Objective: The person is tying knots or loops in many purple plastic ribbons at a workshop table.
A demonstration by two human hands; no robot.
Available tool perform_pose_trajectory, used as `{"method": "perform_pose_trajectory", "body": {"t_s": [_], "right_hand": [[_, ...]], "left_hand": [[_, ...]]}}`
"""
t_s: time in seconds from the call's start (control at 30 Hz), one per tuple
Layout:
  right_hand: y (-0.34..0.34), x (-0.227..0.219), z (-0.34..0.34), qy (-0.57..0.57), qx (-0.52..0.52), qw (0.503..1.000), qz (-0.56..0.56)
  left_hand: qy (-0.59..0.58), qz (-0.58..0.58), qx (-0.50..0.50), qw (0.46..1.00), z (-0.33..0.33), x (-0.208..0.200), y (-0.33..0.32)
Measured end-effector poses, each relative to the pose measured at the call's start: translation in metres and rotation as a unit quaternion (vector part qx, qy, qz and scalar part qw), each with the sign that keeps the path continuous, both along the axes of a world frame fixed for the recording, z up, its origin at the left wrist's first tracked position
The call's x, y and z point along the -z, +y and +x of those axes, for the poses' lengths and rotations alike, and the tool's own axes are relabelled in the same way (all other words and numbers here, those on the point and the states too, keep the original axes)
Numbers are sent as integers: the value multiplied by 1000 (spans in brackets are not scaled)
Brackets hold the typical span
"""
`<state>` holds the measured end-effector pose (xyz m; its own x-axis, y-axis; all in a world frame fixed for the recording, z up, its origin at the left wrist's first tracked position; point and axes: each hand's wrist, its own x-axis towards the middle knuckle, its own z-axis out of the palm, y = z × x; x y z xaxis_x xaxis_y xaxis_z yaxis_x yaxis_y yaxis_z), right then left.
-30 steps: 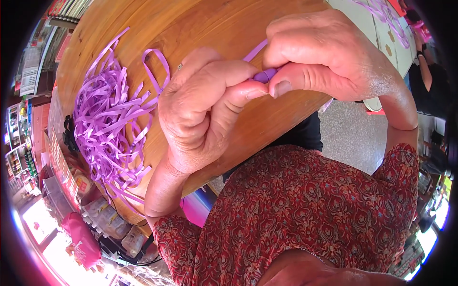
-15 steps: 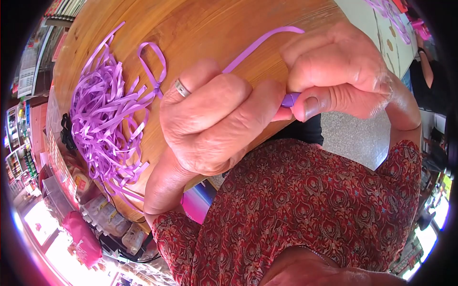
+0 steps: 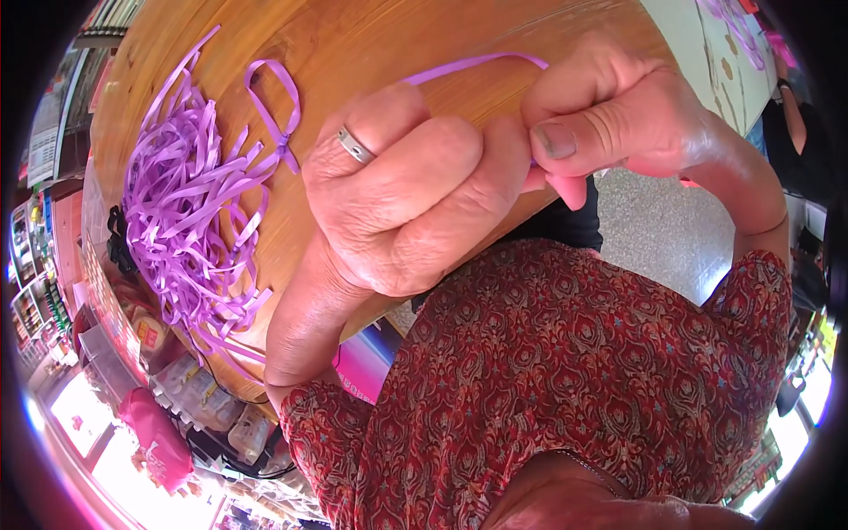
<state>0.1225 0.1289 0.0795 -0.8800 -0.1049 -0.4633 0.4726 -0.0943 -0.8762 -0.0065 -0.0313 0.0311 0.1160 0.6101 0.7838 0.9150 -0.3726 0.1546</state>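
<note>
A narrow purple ribbon (image 3: 477,62) arcs between my two hands above the wooden table. My left hand (image 3: 406,190), with a silver ring on one finger, is curled closed around part of it. My right hand (image 3: 609,115) pinches the ribbon, its thumb laid over the forefinger and touching the left fingertips. Only a sliver of purple shows where the hands meet; the rest of the ribbon there is hidden by the fingers. Left of my hands lies a heap of purple ribbons (image 3: 181,212). One knotted ribbon loop (image 3: 284,141) sticks out from its right side.
Under my hands is a wooden table (image 3: 353,40) with a curved edge. A pale surface (image 3: 698,53) with more purple ribbon adjoins at upper right. A black cord bundle (image 3: 117,238) and a pink bag (image 3: 157,437) are at left. Another person's arm (image 3: 792,119) shows at far right.
My right thumb has moved up and left over the ribbon, hiding the purple fold that showed between the hands. Both hands are closer together, and the ribbon arc sits lower behind the left fingers.
</note>
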Motion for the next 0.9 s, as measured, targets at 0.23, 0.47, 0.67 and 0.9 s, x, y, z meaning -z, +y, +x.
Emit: {"method": "perform_pose_trajectory", "body": {"t_s": [0.23,0.47,0.67,0.9], "right_hand": [[1,25,-1,-7,33,992,-125],[2,13,-8,69,69,994,-42],[26,18,-2,144,32,988,33],[35,-33,16,83,152,972,160]], "left_hand": [[-27,20,26,999,-7,10,6],[-177,-52,2,983,-6,-1,8],[-286,-63,10,956,-8,3,8],[-413,-96,53,904,-15,7,12]]}}
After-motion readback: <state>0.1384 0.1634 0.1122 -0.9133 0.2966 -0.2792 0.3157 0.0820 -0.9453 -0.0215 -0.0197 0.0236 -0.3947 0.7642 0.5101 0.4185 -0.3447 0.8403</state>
